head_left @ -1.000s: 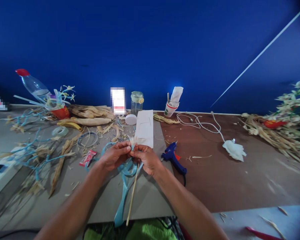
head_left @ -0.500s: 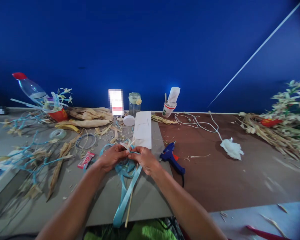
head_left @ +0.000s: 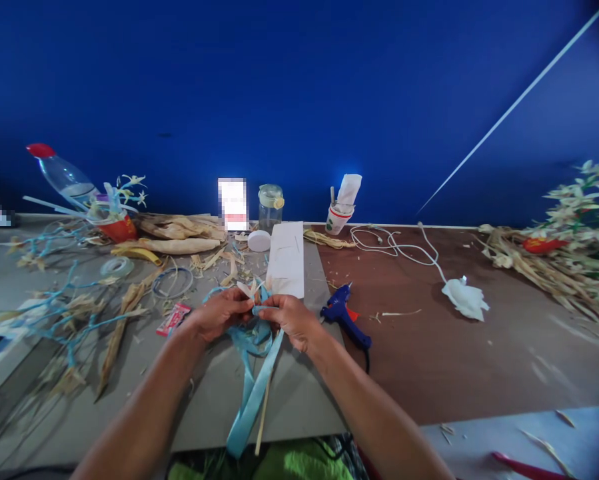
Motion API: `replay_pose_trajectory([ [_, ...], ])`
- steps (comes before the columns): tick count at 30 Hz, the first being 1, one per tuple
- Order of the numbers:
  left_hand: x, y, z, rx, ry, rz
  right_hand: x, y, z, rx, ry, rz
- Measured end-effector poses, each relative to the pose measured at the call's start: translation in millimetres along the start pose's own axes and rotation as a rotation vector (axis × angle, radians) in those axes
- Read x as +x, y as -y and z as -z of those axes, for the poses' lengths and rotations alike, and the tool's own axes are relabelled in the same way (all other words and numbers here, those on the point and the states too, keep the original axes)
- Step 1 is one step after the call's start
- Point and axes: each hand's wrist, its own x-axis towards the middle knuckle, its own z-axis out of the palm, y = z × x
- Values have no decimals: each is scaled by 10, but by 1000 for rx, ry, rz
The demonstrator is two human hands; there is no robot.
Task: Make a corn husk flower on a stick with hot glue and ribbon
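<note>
Both my hands meet over the grey board (head_left: 299,407) at the table's middle. My left hand (head_left: 218,313) pinches a small pale husk flower (head_left: 249,289) at the top of a thin wooden stick (head_left: 264,410). My right hand (head_left: 292,320) is closed on the light blue ribbon (head_left: 252,400), held against the stick just under the flower. The ribbon loops below the hands and trails down towards me beside the stick.
A blue glue gun (head_left: 344,317) lies right of my hands, its white cable (head_left: 394,248) behind it. A white paper sheet (head_left: 286,260), glass jar (head_left: 270,205), paper cup (head_left: 340,215), tape rolls and dried husks (head_left: 179,230) sit behind. Husk flowers (head_left: 569,247) pile at right.
The flower and stick top dropped slightly and tilted; my right hand pulled the ribbon round the stick, so the ribbon now runs alongside it. The hands stayed in place.
</note>
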Motion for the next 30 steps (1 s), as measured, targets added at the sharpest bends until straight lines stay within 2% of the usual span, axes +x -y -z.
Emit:
replay_pose_trajectory([
  [9,-24,-36,0,138,-19,-71,-37,-9,-20,-99,-49,98],
  [13,15,11,15,213,-64,-73,-63,-19,-57,-425,-185,294],
  [16,43,39,-15,243,-161,-74,-92,-31,-90,-681,-272,404],
  [19,50,59,-80,113,-200,-47,-119,-31,-108,-783,-312,453],
  [22,36,75,-127,-102,-97,-21,-143,-6,-104,-746,-295,464],
  [25,10,75,-141,-222,-5,-31,-164,41,-79,-632,-247,452],
  [30,-11,59,-193,-296,5,-47,-178,104,-28,-520,-175,467],
])
